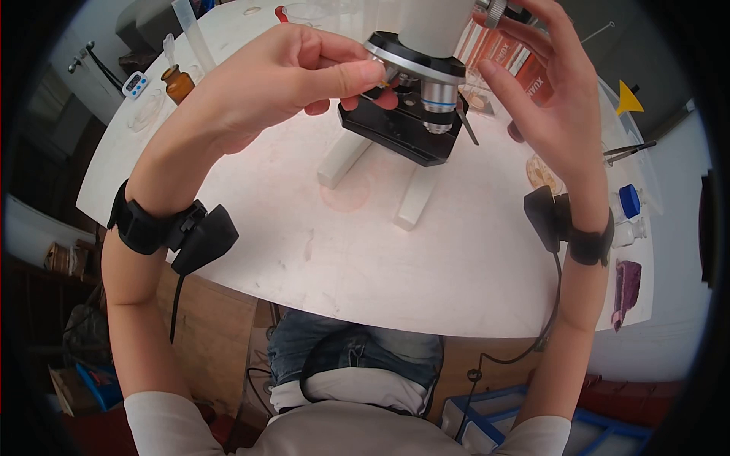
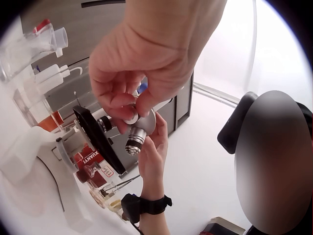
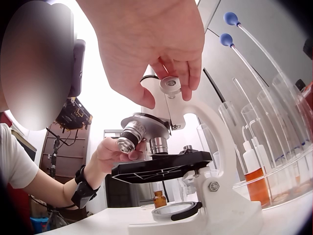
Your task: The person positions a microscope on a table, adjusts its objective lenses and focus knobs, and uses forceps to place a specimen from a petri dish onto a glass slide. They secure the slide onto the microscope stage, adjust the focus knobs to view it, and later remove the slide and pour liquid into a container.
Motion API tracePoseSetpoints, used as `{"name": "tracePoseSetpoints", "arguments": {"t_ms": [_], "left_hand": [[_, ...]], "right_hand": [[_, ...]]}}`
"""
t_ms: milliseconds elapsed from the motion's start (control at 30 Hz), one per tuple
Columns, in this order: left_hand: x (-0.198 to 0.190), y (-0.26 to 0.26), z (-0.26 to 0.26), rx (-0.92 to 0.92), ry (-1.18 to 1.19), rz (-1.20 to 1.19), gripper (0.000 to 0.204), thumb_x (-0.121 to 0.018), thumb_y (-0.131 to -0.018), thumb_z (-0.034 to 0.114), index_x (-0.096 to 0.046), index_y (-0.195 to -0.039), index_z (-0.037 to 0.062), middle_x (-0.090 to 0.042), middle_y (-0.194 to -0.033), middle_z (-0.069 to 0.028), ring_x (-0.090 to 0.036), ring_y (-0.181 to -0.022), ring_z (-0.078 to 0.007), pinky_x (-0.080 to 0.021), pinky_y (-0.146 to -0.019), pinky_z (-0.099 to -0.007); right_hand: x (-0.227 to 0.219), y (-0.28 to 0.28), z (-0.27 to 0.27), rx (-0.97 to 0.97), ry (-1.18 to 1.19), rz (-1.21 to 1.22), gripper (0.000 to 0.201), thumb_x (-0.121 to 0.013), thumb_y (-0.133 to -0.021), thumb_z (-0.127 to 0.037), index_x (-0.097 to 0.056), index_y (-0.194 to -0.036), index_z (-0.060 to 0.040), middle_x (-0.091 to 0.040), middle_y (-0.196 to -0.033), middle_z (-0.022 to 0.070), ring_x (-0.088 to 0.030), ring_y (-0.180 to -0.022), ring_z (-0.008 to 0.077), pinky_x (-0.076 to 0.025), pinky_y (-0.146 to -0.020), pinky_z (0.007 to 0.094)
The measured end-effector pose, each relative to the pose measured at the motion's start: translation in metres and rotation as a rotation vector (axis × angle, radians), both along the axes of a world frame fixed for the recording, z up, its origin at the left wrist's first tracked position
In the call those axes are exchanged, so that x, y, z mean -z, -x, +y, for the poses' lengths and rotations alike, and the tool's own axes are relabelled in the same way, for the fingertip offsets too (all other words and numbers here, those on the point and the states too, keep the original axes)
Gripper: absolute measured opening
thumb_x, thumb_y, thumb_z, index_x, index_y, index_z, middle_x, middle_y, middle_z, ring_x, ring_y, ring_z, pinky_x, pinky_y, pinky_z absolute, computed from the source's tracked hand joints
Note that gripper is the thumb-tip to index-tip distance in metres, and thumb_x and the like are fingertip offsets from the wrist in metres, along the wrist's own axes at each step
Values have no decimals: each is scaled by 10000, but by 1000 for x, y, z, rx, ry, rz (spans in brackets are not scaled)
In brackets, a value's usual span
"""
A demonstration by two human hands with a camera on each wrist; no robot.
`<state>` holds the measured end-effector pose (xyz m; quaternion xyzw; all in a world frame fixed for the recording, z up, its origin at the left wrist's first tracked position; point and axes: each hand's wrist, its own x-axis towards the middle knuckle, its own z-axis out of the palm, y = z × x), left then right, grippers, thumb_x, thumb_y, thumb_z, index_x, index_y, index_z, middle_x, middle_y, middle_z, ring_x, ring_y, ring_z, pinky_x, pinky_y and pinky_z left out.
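Note:
A white microscope (image 1: 437,26) with a black stage (image 1: 399,133) stands on the table, its round nosepiece (image 3: 146,123) tilted over the stage. My left hand (image 1: 281,76) pinches a short silver objective lens (image 2: 131,116) on that nosepiece between thumb and fingers. A longer objective lens with a blue ring (image 1: 439,102) points down beside it. On the microscope's other side, my right hand (image 3: 151,54) has its fingers spread about the silver focus knob (image 3: 170,85). Fingertips are right at the knob's rim, while the thumb stands apart from it.
An amber bottle (image 1: 177,83) and a small timer (image 1: 135,85) stand at the table's left. Behind the microscope are red boxes (image 1: 525,68) and a rack (image 3: 283,178) with glass tubes. Tweezers (image 1: 630,152), a yellow funnel (image 1: 628,99) and a blue-capped bottle (image 1: 629,201) lie along the right.

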<state>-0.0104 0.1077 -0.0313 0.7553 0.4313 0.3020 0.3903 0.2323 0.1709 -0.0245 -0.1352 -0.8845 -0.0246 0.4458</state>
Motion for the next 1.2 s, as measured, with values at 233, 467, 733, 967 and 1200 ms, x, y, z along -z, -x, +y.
{"name": "tracePoseSetpoints", "arguments": {"t_ms": [233, 467, 733, 967, 1200], "left_hand": [[6, 0, -1, 23, 96, -194, 390, -525, -879, 371, -588, -1046, 24, -644, -882, -47, -486, -686, -40, -367, -562, -137], [9, 5, 4, 113, 244, -237, 417, -480, -902, 379, -565, -1094, 20, -623, -876, -27, -503, -713, -33, -379, -582, -141], [14, 6, 6, 179, 310, -359, 406, -467, -911, 365, -548, -1115, 23, -606, -896, -19, -516, -756, -26, -394, -627, -154], [5, -12, -8, -333, -96, -199, 821, -649, -647, 616, -535, -1033, -100, -590, -857, -141, -558, -793, -170, -441, -653, -244], [7, -33, -1, -397, -379, 2, 624, -750, -655, 387, -534, -1059, -37, -586, -928, -82, -557, -766, -110, -453, -660, -224]], "right_hand": [[-1, 0, -6, 34, 29, 0, 523, -618, -673, -37, -421, -1156, 9, -472, -1087, 150, -514, -1017, 233, -435, -902, 332], [-22, 2, -21, 54, -265, -107, 493, -666, -646, -82, -492, -1104, -26, -480, -1071, 154, -499, -998, 275, -399, -857, 338], [-25, 11, -6, 189, -562, 21, 609, -734, -660, -178, -413, -1154, -26, -393, -1168, 134, -425, -1080, 242, -335, -928, 345], [-15, 20, 1, 81, 223, 15, 445, -660, -773, -267, -515, -1116, -22, -599, -991, 90, -584, -926, 174, -430, -829, 281], [-11, 29, -8, 156, 401, 95, 336, -630, -783, -210, -554, -1043, -12, -619, -904, 86, -597, -829, 179, -456, -721, 308]]}}
